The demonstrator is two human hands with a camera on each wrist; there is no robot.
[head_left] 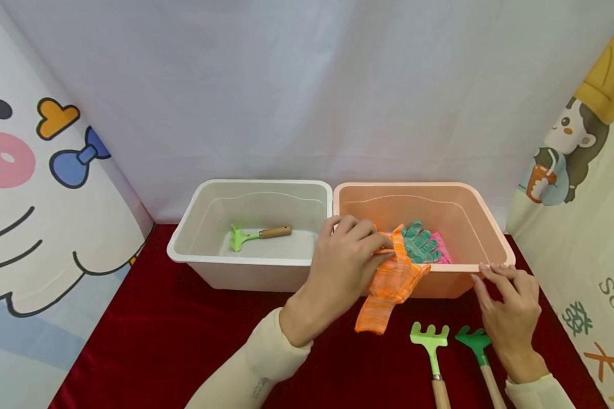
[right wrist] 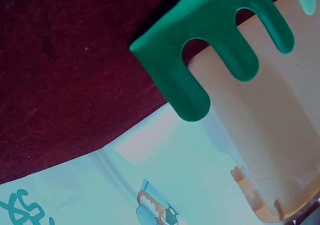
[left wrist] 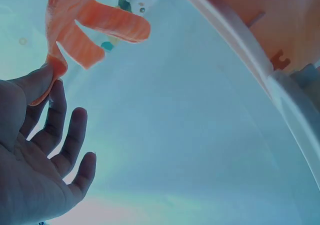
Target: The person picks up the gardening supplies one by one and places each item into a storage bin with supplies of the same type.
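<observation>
My left hand (head_left: 340, 264) pinches an orange work glove (head_left: 393, 278) between thumb and fingertips, over the front rim of the peach bin (head_left: 447, 282). In the left wrist view, the glove's edge is caught by the thumb and index finger while the other fingers stay spread. My right hand (head_left: 514, 309) holds the bin's front right corner, fingers over the rim and thumb against the outer wall. Inside that bin lie a green glove (head_left: 418, 243) and something pink (head_left: 442, 248), partly covered by it.
To the left, a white bin (head_left: 256, 275) contains a light green hand rake (head_left: 243, 237) with a wooden handle. In front of the peach bin, a light green rake (head_left: 431, 341) and a dark green rake (head_left: 474, 341) lie on the red cloth (head_left: 158, 352).
</observation>
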